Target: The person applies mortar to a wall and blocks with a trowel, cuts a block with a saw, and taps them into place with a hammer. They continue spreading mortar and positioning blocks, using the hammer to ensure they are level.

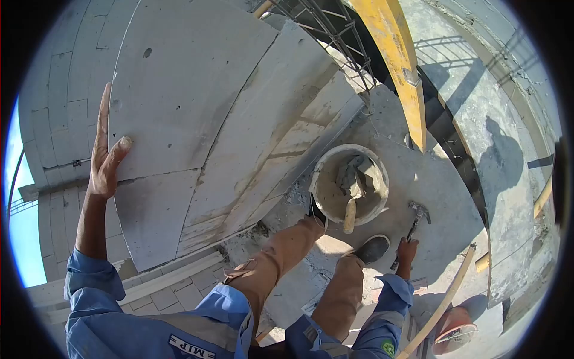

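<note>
My left hand (106, 161) rests along the upper edge of a wall of large pale grey blocks (173, 90), fingers stretched out and thumb spread across the near face. My right hand (408, 252) is wrapped round the handle of a hammer (420, 212), held low over the floor with its metal head pointing away from me. Left of the hammer stands a round bucket (384, 179) with grey mortar (353, 170) inside. A trowel (350, 216) leans in it, blade in the mortar and wooden handle over the near rim.
A yellow beam (402, 72) and a steel rebar lattice (335, 36) extend at the top. A wooden pole (442, 305) and an orange bucket (455, 332) are at lower right. A dark gap (454, 143) runs along the floor edge. My shoe (372, 248) is near the mortar bucket.
</note>
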### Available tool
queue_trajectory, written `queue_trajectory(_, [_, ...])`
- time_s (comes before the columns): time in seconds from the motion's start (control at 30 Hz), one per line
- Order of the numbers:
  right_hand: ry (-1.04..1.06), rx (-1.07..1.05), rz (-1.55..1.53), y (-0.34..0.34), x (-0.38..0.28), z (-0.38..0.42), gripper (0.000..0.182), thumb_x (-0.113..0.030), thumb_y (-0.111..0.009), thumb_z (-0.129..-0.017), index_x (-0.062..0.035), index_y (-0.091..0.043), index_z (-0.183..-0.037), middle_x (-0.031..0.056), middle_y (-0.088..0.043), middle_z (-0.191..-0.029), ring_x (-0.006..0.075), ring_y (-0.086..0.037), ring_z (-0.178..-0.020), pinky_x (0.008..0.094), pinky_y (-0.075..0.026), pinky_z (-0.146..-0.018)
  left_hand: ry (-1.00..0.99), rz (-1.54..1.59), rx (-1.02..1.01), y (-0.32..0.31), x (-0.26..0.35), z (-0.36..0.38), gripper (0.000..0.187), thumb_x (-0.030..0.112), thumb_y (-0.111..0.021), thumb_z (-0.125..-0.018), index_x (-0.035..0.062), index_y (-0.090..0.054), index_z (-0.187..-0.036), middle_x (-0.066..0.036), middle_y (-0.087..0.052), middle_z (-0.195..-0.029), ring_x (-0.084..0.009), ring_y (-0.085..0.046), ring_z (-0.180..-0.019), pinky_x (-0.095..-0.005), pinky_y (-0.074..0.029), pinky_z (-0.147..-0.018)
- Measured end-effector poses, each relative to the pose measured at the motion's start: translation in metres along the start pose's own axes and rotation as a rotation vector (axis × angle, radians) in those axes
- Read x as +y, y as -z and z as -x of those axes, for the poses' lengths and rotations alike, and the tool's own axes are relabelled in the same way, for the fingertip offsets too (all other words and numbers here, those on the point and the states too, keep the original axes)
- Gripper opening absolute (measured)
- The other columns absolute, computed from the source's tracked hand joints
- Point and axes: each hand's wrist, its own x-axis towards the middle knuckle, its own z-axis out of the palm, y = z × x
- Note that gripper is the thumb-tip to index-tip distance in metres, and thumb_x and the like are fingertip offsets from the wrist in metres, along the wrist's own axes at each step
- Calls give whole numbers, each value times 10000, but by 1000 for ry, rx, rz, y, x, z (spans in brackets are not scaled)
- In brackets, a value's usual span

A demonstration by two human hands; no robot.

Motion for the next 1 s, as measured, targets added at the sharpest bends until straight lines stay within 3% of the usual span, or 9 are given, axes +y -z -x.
queue_trajectory(0.13, [-256, -119, -223, 74, -42, 47, 408, -285, -583, -849, 122, -613, -854, 286, -654, -751, 454, -672, -716, 513, -510, -689, -128, 120, -16, -4, 8, -3, 1063, 694, -580, -792, 98, -193, -1583, -259, -203, -1602, -442, -189, -1485, -634, -189, -1173])
queue_trajectory(0.27, [-125, 57, -10, 89, -46, 118, 468, -361, -608, -924, 103, -632, -977, 238, -681, -814, 383, -676, -663, 469, -522, -631, -145, -8, -81, 13, 18, -6, 1079, 718, -562, -789, 97, -179, -1584, -288, -280, -1561, -471, -255, -1454, -594, -227, -1178])
queue_trajectory(0.3, [-244, -42, -154, 145, -130, 182, 399, -321, -605, -939, 75, -628, -982, 232, -676, -822, 401, -671, -735, 487, -516, -705, -37, 27, -123, 18, 30, -4, 1128, 757, -580, -764, 104, -166, -1586, -304, -333, -1526, -469, -357, -1405, -582, -290, -1156])
queue_trajectory(0.5, [116, 197, -29, 185, -203, 313, 640, -330, -625, -930, 176, -484, -1295, 377, -575, -1243, 483, -577, -1175, 467, -459, -1001, -18, 176, -151, 32, 36, -31, 1110, 785, -604, -761, 120, -238, -1572, -310, -505, -1362, -471, -555, -1217, -511, -458, -1034])
queue_trajectory(0.53, [356, 518, -96, 172, -210, 322, 336, -262, -646, -907, 55, -552, -970, 224, -632, -851, 370, -614, -803, 463, -460, -754, 0, 176, -186, 31, 36, -39, 1072, 777, -589, -777, 111, -279, -1558, -311, -520, -1350, -469, -555, -1222, -518, -457, -1034])
queue_trajectory(0.63, [413, 352, -182, 195, -282, 344, 334, -282, -618, -935, 45, -565, -983, 199, -615, -823, 324, -589, -771, 437, -461, -747, -72, 285, -184, 9, 23, -55, 1009, 751, -577, -809, 71, -343, -1516, -330, -533, -1343, -465, -584, -1186, -516, -475, -999])
queue_trajectory(0.7, [257, 54, -239, 242, -369, 382, 582, -400, -607, -959, 123, -561, -1209, 288, -668, -1022, 406, -652, -934, 448, -487, -843, -53, 342, -234, 11, 24, -58, 999, 748, -587, -809, 51, -369, -1491, -338, -560, -1300, -473, -596, -1163, -516, -475, -993])
queue_trajectory(0.83, [505, 96, -236, 266, -451, 415, 407, -349, -543, -1019, 34, -612, -1136, 190, -657, -913, 278, -612, -823, 408, -478, -786, -75, 491, -270, 10, 23, -59, 971, 732, -623, -804, 8, -432, -1422, -350, -635, -1149, -493, -629, -1089, -515, -488, -956])
queue_trajectory(1.0, [952, 239, -270, 288, -550, 456, 448, -261, -522, -1028, 31, -527, -1368, 243, -649, -1229, 332, -639, -1152, 363, -465, -981, -136, 560, -226, -3, 17, -58, 1013, 761, -615, -793, -36, -443, -1394, -357, -641, -1111, -481, -649, -1042, -522, -510, -906])
